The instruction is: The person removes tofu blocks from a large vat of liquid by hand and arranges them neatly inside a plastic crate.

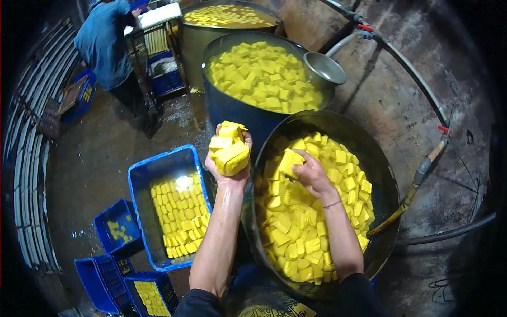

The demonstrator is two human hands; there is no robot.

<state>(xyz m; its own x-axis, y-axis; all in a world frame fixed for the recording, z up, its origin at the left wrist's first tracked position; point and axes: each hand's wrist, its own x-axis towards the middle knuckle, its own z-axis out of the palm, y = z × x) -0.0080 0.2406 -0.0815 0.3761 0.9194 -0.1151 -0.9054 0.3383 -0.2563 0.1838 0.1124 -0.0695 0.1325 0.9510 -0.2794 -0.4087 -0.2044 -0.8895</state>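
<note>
My left hand [237, 177], palm up, cradles several yellow tofu blocks [231, 153] stacked in it, just left of the large round vat. Over the vat, my right hand [314, 177] grips a single yellow tofu block [291, 162] between thumb and fingers. Beneath it the dark-walled vat [381, 174] is filled with many more tofu blocks [301, 232] in yellowish liquid. A blue rectangular crate [138, 203] stands on the floor left of my left forearm, with rows of tofu blocks [179, 214] inside it.
Behind stands another vat of tofu [264, 76] with a metal bowl [325, 67] at its rim, then a wider one [227, 16]. Smaller blue crates [97, 282] sit at lower left. A co-worker [105, 45] works at upper left. Pipes [414, 68] line the right wall.
</note>
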